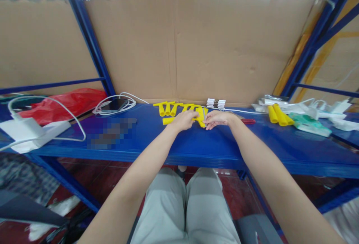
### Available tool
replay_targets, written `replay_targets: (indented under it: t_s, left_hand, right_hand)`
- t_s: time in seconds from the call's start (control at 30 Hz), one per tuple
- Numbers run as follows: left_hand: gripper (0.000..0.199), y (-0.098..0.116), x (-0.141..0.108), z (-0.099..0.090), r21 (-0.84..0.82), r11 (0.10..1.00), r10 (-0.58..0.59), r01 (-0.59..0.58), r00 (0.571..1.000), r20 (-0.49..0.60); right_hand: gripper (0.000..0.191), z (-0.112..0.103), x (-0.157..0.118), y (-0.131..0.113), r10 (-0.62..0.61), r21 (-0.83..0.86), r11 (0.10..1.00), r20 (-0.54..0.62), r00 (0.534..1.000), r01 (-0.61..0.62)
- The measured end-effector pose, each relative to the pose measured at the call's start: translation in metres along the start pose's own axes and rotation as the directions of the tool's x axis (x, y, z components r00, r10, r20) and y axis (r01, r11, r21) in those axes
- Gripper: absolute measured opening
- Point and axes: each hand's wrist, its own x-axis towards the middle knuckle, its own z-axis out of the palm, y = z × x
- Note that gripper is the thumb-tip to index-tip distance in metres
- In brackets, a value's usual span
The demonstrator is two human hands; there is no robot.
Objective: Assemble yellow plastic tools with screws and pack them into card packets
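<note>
A yellow plastic piece (201, 116) with a thin grey strip along its right side is held low over the blue shelf, between my two hands. My left hand (183, 120) is closed around its left part. From the other side, the fingers of my right hand (215, 119) pinch at the strip's edge; the exact fingertip contact is too small to make out. Several yellow T-shaped plastic handles (162, 108) stand in a row behind my left hand. Beside that hand lies a yellow tube-like piece (167, 121), partly covered by it.
White ribbed pieces (214, 103) sit by the cardboard backing (134, 49). A red tool-like object (248, 121) lies right of my right hand. Yellow tubes (277, 115) and a green packet (310, 124) are farther right. Coiled white cable (129, 105), a red bag (70, 104) and a white charger (26, 132) occupy the left.
</note>
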Motion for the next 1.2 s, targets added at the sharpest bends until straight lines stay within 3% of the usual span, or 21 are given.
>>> replay_targets:
  t_s: [0.27, 0.53, 1.2]
  left_hand:
    - [0.03, -0.002, 0.001, 0.001, 0.024, 1.0, -0.018, 0.018, 1.0, -0.018]
    - [0.029, -0.003, 0.0, 0.001, 0.044, 0.998, -0.043, 0.047, 0.994, -0.096]
    - [0.026, -0.005, 0.001, 0.001, 0.021, 0.999, -0.033, 0.036, 0.99, -0.135]
  right_hand:
    - [0.029, 0.006, 0.001, -0.002, 0.007, 0.001, 1.0, -0.049, 0.999, -0.007]
    - [0.033, 0.009, 0.003, -0.003, -0.051, 0.01, 0.999, 0.02, 0.998, 0.051]
    - [0.03, 0.013, 0.003, -0.005, -0.071, 0.01, 0.997, -0.001, 0.997, 0.071]
